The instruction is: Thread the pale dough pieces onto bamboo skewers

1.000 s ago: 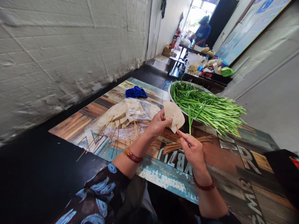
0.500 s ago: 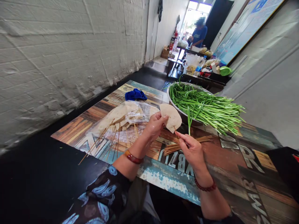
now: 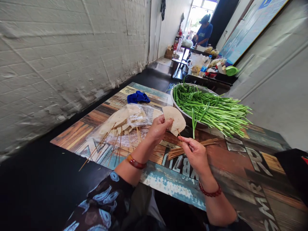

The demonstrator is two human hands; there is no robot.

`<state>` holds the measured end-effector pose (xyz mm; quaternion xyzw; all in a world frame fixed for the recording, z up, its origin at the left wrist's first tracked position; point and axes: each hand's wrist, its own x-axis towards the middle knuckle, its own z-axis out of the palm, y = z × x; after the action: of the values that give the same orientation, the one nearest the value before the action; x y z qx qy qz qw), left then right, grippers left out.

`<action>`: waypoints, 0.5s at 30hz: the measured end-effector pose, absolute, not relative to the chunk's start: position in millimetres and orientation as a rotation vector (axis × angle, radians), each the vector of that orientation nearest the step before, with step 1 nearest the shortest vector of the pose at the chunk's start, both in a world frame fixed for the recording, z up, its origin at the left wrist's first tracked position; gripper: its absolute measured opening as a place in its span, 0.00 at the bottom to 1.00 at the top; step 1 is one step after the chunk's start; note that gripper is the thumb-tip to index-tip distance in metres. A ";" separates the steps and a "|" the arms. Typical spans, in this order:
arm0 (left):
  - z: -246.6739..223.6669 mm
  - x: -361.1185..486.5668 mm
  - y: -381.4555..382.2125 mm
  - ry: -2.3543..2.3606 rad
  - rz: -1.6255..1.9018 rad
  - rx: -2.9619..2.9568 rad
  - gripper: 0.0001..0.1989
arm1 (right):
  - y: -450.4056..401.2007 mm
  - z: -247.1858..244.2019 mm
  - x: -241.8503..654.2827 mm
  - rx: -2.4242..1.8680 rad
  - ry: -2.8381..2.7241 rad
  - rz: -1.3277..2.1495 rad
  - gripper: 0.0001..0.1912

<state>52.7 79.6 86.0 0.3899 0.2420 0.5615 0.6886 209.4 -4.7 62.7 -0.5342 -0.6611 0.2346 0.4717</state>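
Pinched in my left hand (image 3: 159,127) is a thin, pale, fan-shaped sheet (image 3: 175,119), held up over the table. My right hand (image 3: 194,150) grips a thin wooden skewer (image 3: 179,132), whose upper end meets the sheet's lower edge. Beneath and beside my right hand lies a bundle of loose skewers (image 3: 211,142). Left of my hands, more pale sheets (image 3: 120,119) rest on and under clear plastic, with several skewers (image 3: 108,134) sticking out toward me. Behind my right hand a metal bowl (image 3: 175,104) holds long green stalks (image 3: 214,110).
A blue cloth (image 3: 138,97) lies at the back of the patterned table (image 3: 79,128). Farther off, a person in a blue shirt (image 3: 204,33) stands by tables with bags, a bottle and a green bowl (image 3: 231,71). A white wall (image 3: 72,57) runs along the left.
The view has shifted slightly. Both hands keep nearly the same hold on the sheet and the skewer.
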 end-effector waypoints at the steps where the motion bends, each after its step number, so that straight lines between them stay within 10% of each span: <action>1: 86.0 52.7 79.6 0.547 1.255 0.875 0.17 | -4.7 62.4 209.4 -1.311 -1.603 0.586 0.13; 15: 89.9 57.2 77.4 0.654 1.302 0.920 0.17 | -3.9 61.3 204.4 -1.338 -1.506 0.667 0.13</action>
<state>57.2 77.4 89.9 0.4053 0.2882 0.5733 0.6512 204.4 -3.9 61.3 -0.5504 -0.6195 0.2744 0.4878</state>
